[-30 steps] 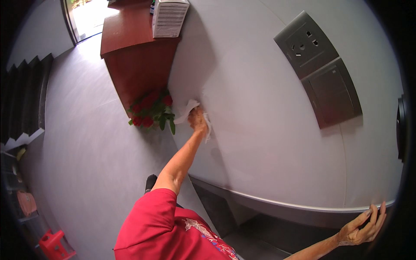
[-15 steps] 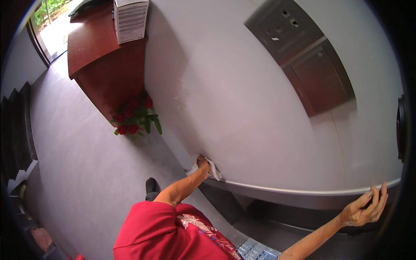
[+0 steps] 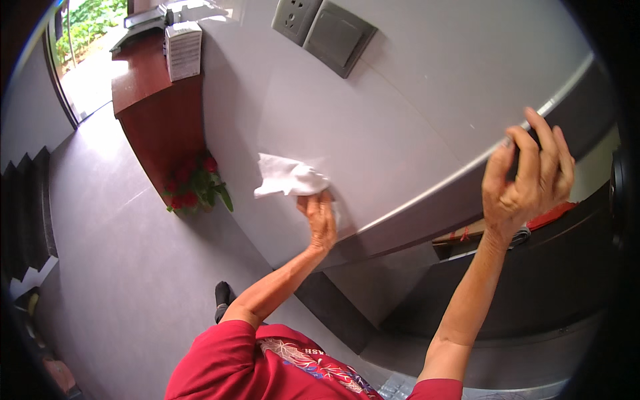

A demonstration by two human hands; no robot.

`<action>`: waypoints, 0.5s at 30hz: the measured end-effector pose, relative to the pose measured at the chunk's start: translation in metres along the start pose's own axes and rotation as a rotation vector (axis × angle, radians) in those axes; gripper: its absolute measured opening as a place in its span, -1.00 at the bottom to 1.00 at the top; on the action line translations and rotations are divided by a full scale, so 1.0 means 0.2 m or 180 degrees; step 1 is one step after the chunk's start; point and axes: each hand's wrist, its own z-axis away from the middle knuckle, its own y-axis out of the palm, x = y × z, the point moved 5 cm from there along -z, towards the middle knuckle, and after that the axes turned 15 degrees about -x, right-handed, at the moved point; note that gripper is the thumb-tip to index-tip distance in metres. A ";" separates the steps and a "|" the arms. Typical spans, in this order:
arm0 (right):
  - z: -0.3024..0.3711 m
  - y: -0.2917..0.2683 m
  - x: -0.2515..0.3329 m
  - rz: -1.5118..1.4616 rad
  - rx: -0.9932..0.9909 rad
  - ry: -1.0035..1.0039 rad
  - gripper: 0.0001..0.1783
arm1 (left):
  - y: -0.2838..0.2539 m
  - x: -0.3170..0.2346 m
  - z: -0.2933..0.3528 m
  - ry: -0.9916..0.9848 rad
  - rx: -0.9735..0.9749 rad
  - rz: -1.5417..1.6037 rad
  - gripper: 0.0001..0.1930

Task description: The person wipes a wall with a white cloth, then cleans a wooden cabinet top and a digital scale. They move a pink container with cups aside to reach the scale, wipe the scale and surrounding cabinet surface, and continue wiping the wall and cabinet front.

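Observation:
My left hand (image 3: 319, 219) is closed on a crumpled white cloth (image 3: 277, 175) and presses it against the light grey glossy wall (image 3: 347, 140). Part of the cloth spreads out flat beyond my fingertips. Farther right, my right hand (image 3: 530, 170) is raised with its fingers apart and slightly bent. Its fingertips are beside the wall's bright edge strip (image 3: 433, 187); whether they touch it I cannot tell. No object shows in that hand.
A grey socket and switch plate (image 3: 340, 37) sits high on the wall. At the back left, a reddish-brown cabinet (image 3: 160, 143) carries a white box (image 3: 183, 53), with red flowers (image 3: 190, 190) at its foot. A dark recessed shelf (image 3: 467, 287) lies below the edge.
My left hand has carried the cloth upward along the wall, and more of the cloth shows. My right hand has risen along the edge strip. The view has shifted, bringing the socket plate higher.

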 end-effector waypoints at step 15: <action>-0.02 -0.02 0.00 0.0096 -0.0096 -0.0032 -0.88 | 0.17 -0.50 -0.38 0.3065 0.0015 -0.0666 -0.57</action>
